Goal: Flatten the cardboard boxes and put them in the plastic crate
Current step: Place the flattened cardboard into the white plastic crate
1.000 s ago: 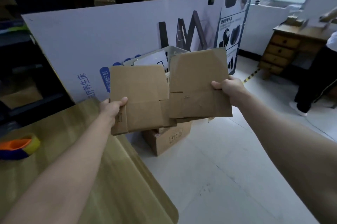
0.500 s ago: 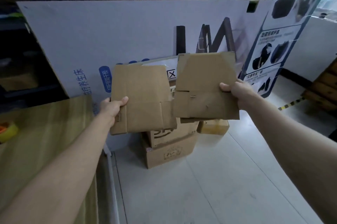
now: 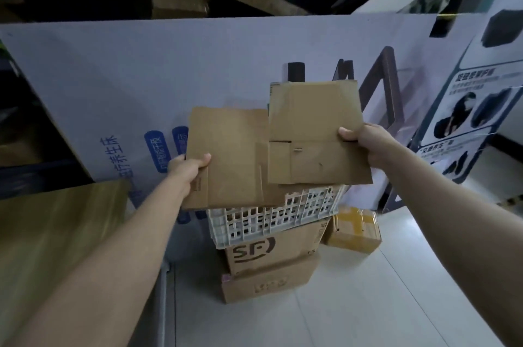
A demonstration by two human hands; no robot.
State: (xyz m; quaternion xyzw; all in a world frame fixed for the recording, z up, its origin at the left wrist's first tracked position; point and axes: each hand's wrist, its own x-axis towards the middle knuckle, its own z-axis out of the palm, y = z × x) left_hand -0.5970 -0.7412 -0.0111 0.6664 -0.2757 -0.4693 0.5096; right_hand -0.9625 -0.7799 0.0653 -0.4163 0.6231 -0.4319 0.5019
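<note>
the left grip (image 3: 188,170) pinches the left box (image 3: 235,160) at its left edge, the right grip (image 3: 359,138) the right box (image 3: 314,131) at its right edge, both flat above the crate (image 3: 271,219). they look light, stiff yet bendable, so edge pinches should do.

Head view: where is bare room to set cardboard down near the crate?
Free: pale tiled floor before the stacked brown cardboard boxes, right of the wooden table. Crowded: right of the stack, a small yellow-taped box.
</note>
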